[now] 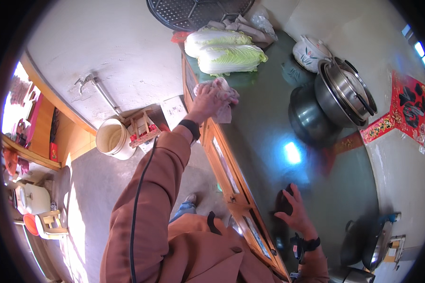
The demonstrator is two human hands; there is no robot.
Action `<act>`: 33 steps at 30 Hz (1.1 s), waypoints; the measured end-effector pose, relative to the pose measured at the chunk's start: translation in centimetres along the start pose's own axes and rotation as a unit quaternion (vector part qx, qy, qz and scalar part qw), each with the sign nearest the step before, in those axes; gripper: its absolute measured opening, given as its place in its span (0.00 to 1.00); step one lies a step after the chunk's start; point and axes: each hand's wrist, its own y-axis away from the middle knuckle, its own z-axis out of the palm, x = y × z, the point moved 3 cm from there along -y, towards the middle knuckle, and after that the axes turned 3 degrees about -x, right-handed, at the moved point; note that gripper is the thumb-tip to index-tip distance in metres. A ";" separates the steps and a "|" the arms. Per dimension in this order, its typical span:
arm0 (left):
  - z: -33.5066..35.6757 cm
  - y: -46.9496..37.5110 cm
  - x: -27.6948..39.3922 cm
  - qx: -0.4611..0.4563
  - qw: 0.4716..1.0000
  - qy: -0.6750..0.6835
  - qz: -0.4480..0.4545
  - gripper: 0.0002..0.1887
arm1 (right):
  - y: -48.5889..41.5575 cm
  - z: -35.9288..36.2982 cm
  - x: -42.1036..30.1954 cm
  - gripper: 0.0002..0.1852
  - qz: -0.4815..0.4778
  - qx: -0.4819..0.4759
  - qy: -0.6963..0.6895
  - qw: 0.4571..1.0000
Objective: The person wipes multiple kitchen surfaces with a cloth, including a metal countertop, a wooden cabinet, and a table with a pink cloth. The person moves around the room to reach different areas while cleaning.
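Observation:
My left hand (207, 100) is pressed on a crumpled pale cloth with pinkish patches (224, 92). The cloth lies at the front edge of a glossy dark green countertop (269, 120), just below two heads of napa cabbage (230, 53). One corner of the cloth hangs down beside the wooden edge. Over the same countertop, nearer my body, my right hand (297, 214) has its fingers spread and holds nothing. Its dark reflection shows in the surface, and whether the fingertips touch is hard to tell.
Stacked metal pots (343, 93) and a white lidded pot (311, 53) stand along the wall side. A wok (377, 244) leans at the lower right. Wooden cabinet doors (221, 159) run below the counter. On the floor are a white bucket (115, 138) and a small wooden stool (141, 129).

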 end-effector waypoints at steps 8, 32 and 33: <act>-1.5 2.0 2.9 -0.041 0.999 -0.006 0.021 0.23 | -0.2 -0.1 -0.3 0.40 0.009 0.013 -0.008 1.000; -1.9 12.9 16.7 -0.294 0.873 0.128 0.369 0.42 | 4.7 6.5 -7.6 0.20 0.071 0.317 -0.181 0.928; -1.7 13.2 17.3 -0.301 0.862 0.138 0.383 0.42 | 5.4 7.5 -8.3 0.19 0.071 0.350 -0.192 0.914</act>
